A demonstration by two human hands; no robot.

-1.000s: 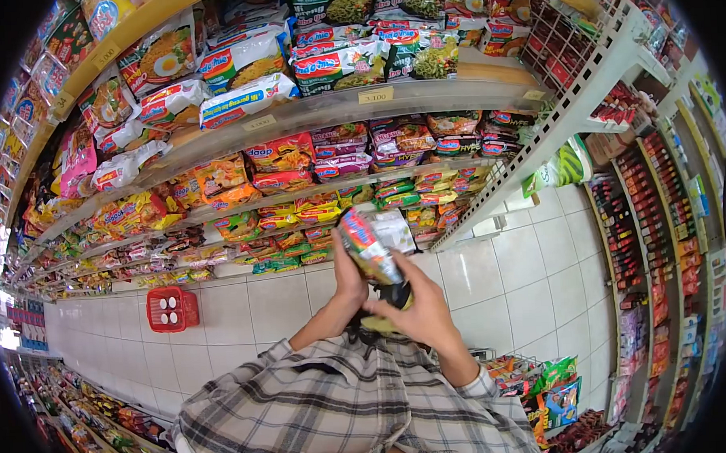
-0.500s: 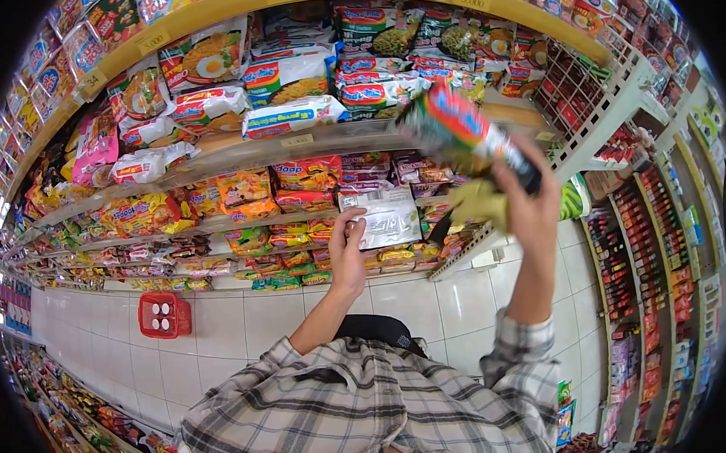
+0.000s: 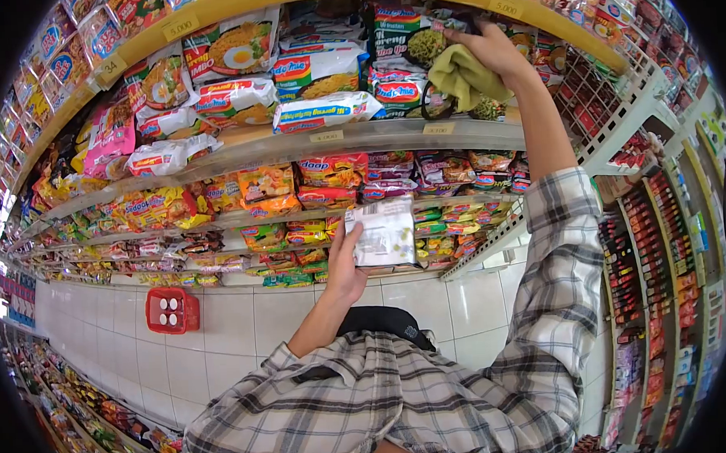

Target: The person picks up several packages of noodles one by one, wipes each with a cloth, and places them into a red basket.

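Observation:
My left hand [image 3: 346,269], low in front of the shelves, grips a noodle packet [image 3: 384,235] by its left side, with the pale printed back facing up. My right hand [image 3: 497,55] reaches into the upper shelf at the right. A yellow-green cloth [image 3: 471,78] hangs from it, with a dark loop below. Its fingertips are by a dark green noodle packet [image 3: 407,32] standing at the back; whether they also grip a packet is hidden. Beside the cloth lies a stack of green-and-red noodle packets [image 3: 399,94].
A yellow shelf edge [image 3: 248,11] with price tags runs above the right hand. To the right is a white wire divider [image 3: 617,106]. A red basket [image 3: 173,322] with several white-capped items stands on the tiled floor [image 3: 226,338]. More noodle packets [image 3: 328,171] fill the lower shelves.
My right hand has moved up and forward to the upper shelf. The dark noodle packet it held is no longer visible in it. My left hand keeps its packet, now tilted differently.

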